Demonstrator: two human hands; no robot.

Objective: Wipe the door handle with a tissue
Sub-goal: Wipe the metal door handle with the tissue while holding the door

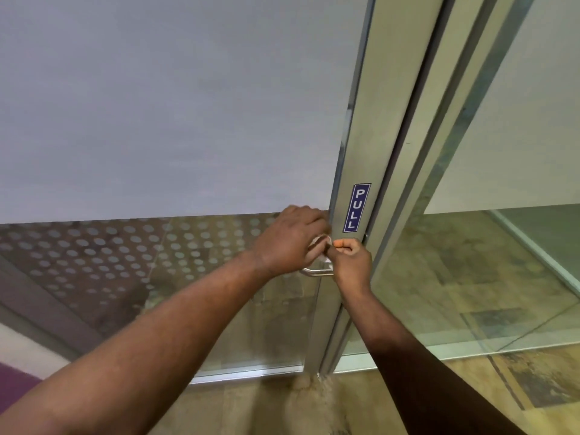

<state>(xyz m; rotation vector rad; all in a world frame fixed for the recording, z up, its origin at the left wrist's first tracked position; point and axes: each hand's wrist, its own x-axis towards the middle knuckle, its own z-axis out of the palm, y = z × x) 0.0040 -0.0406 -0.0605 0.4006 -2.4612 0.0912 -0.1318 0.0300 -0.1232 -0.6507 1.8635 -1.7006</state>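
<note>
A silver metal door handle [315, 272] is fixed to the frame of a glass door, and only its lower bend shows below my hands. A white tissue [320, 241] is wrapped around the upper part of the handle. My left hand [290, 238] is closed over the tissue and the handle from the left. My right hand [351, 262] pinches the tissue's right side against the door frame, with thumb and fingers closed. Most of the tissue is hidden under both hands.
The door's metal frame [361, 136] carries a blue PULL sticker [357, 207] just above my hands. Frosted glass [172, 105] fills the door's upper part, with a dotted band below. A second glass panel [502, 246] stands to the right. Tiled floor lies below.
</note>
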